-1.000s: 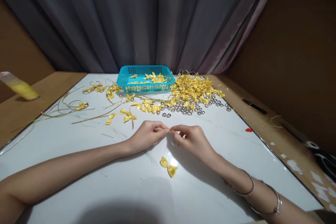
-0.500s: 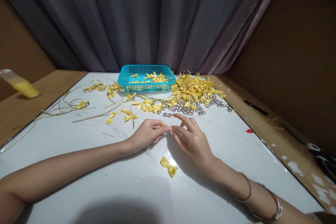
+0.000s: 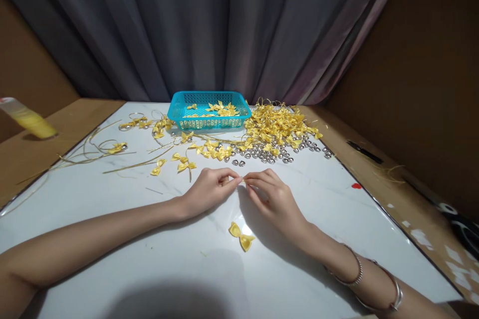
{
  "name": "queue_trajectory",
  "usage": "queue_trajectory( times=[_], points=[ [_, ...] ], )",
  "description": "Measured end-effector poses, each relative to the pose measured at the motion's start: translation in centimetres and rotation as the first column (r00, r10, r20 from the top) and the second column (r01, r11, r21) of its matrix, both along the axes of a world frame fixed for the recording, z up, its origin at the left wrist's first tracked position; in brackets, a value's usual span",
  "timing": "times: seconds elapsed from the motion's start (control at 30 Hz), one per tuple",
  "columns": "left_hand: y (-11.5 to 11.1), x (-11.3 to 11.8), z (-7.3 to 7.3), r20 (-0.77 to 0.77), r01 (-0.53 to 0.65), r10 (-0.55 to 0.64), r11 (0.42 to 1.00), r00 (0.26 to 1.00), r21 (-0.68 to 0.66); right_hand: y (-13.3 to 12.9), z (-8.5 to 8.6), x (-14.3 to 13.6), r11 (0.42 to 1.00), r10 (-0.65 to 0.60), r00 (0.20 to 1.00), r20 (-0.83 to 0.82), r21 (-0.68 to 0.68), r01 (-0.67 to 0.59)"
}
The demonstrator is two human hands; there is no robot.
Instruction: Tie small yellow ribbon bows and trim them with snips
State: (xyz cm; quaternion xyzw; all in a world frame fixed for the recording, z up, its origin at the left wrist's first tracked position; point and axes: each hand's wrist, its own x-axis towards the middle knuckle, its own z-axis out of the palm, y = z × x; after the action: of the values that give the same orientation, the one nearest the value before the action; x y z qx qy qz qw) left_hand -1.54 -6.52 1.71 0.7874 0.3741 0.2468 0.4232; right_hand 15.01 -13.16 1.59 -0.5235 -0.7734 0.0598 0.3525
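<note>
Over the middle of the white tabletop [image 3: 179, 254], my left hand [image 3: 209, 188] and my right hand [image 3: 271, 194] meet fingertip to fingertip. Both are closed in a pinch. A tiny yellowish bit shows between the tips, too small to name. Just below them a yellow ribbon bow [image 3: 241, 237] lies on the table. Beyond my fingers are loose silver bead-like pieces [image 3: 262, 152] and a row of yellow bows [image 3: 213, 150].
At the back stands a blue plastic basket [image 3: 209, 123] with some bows inside. Beside it rises a pile of yellow bows with gold cords [image 3: 277, 122]. Gold cords [image 3: 86, 159] trail on the left. A yellow-filled bottle [image 3: 30, 119] leans at far left; black scissors [image 3: 464, 232] lie at right.
The raised fingers of my right hand have come down and closed in toward the pinch. My left hand has stayed almost in place, and the bow below has not moved.
</note>
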Motion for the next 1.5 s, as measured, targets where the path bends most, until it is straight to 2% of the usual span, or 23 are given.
queue_trajectory(
  times=[0.1,0.2,0.3,0.5,0.67,0.8,1.0,1.1,1.2,1.27,1.4,1.5],
  points=[
    [0.0,-0.3,-0.8,-0.062,0.05,-0.032,0.951,0.998,0.305,0.0,0.0,0.0,0.999,-0.006,0.999,-0.033,-0.052,0.004],
    [-0.1,-0.5,-1.6,-0.121,0.144,-0.095,0.839,0.988,0.525,0.0,-0.1,-0.1,0.998,-0.003,0.998,-0.06,-0.071,-0.001],
    [-0.3,-0.6,-2.1,-0.21,0.236,-0.127,0.715,0.969,0.658,-0.1,-0.2,-0.2,0.997,-0.009,0.997,-0.072,-0.082,0.003],
    [-0.5,-0.6,-2.1,-0.356,0.342,-0.077,0.521,0.931,0.782,0.0,-0.1,-0.2,0.995,-0.007,0.999,-0.054,-0.105,0.001],
    [-0.6,-0.5,-2.1,-0.346,0.319,-0.001,0.387,0.938,0.865,0.0,-0.3,-0.2,0.994,-0.013,0.999,-0.051,-0.112,0.008],
    [-0.6,-0.4,-2.2,-0.323,0.298,0.023,0.331,0.946,0.895,0.0,-0.4,-0.3,0.994,-0.016,0.999,-0.043,-0.105,0.011],
    [-0.3,-0.6,-2.5,-0.356,0.338,0.008,0.298,0.934,0.893,0.0,-0.3,-0.3,0.993,-0.012,0.999,-0.051,-0.119,0.005],
    [-0.3,-0.6,-2.6,-0.36,0.345,-0.008,0.305,0.933,0.887,0.1,-0.4,-0.3,0.99,-0.014,0.998,-0.066,-0.138,0.005],
    [-0.3,-0.5,-2.6,-0.346,0.336,-0.042,0.373,0.937,0.865,0.2,-0.5,-0.3,0.987,-0.026,0.997,-0.075,-0.16,0.014],
    [-0.4,-0.4,-2.5,-0.316,0.318,-0.087,0.48,0.945,0.818,0.3,-0.5,-0.2,0.984,-0.04,0.996,-0.077,-0.177,0.025],
    [-0.6,-0.1,-2.1,-0.207,0.24,-0.141,0.755,0.968,0.611,0.5,-0.5,-0.1,0.973,-0.049,0.996,-0.073,-0.227,0.031],
    [-0.6,0.0,-1.7,-0.139,0.167,-0.115,0.873,0.984,0.458,0.5,-0.5,-0.1,0.968,-0.057,0.997,-0.058,-0.247,0.041]
  ],
)
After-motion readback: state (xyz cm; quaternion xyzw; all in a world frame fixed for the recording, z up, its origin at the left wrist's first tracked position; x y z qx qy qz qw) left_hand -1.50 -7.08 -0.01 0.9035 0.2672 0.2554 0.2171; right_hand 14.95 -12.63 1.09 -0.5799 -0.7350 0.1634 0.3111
